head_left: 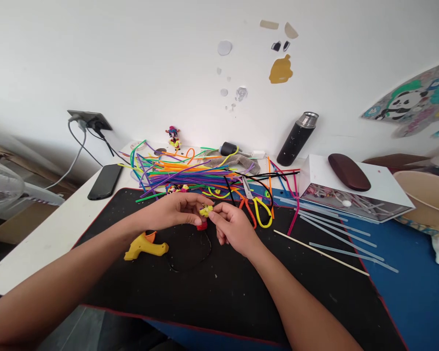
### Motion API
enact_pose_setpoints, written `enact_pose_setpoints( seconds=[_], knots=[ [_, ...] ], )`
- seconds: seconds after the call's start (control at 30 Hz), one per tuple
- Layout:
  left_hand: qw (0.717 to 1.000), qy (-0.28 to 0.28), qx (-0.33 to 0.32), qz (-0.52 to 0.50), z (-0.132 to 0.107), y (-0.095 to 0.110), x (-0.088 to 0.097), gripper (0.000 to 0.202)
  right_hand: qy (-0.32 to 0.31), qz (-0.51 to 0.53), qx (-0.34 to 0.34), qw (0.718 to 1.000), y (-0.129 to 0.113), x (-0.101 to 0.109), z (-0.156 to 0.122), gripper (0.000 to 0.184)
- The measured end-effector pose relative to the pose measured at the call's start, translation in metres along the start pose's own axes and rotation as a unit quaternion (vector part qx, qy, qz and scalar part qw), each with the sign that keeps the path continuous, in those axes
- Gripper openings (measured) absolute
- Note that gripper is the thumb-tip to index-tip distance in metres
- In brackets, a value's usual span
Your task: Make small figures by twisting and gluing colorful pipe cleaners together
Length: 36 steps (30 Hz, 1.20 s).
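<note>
Centrally above the black mat [223, 292], small yellow-and-red piece [205, 214] pinched between left hand [175, 210] and right hand [234, 228] fingertips, both hands closed on it, yellow glue gun [144, 246] just left, scissors [256, 207] beside right hand.

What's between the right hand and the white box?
Head view: past the right hand, which pinches a small yellow piece, come the orange-and-yellow scissors, a pink pipe cleaner, then clear glue sticks before the white box.

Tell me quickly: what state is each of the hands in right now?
Left hand: closed, pinching the small yellow-and-red piece.
Right hand: closed, fingertips pinching the same piece.
</note>
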<state>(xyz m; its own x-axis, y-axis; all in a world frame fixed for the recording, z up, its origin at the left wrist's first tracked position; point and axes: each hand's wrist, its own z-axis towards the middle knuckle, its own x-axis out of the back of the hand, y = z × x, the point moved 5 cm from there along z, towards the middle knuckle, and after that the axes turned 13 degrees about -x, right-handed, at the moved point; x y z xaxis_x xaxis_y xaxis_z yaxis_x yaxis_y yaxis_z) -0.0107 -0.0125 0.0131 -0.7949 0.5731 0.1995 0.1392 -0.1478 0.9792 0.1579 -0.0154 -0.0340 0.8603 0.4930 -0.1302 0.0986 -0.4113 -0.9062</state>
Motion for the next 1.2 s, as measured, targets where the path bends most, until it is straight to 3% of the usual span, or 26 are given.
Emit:
enact_pose_setpoints(
  seconds=[0.17,0.37,0.9,1.2],
  knots=[
    [0.995,-0.04,0.028,-0.083,0.001,-0.004,0.005,0.045,-0.02,-0.011,0.006,1.0,0.002,-0.002,0.0,0.032],
    [0.995,-0.038,0.04,-0.077,0.004,-0.009,0.003,0.035,-0.015,-0.022,0.004,1.0,0.004,-0.003,0.001,0.031],
    [0.992,0.031,0.028,-0.122,0.004,-0.011,0.001,0.034,-0.017,0.006,-0.014,1.0,0.001,-0.005,-0.001,0.034],
    [0.99,0.038,0.03,-0.132,0.006,-0.014,-0.001,0.034,-0.016,0.018,-0.017,1.0,0.003,-0.005,0.0,0.036]
  ],
)
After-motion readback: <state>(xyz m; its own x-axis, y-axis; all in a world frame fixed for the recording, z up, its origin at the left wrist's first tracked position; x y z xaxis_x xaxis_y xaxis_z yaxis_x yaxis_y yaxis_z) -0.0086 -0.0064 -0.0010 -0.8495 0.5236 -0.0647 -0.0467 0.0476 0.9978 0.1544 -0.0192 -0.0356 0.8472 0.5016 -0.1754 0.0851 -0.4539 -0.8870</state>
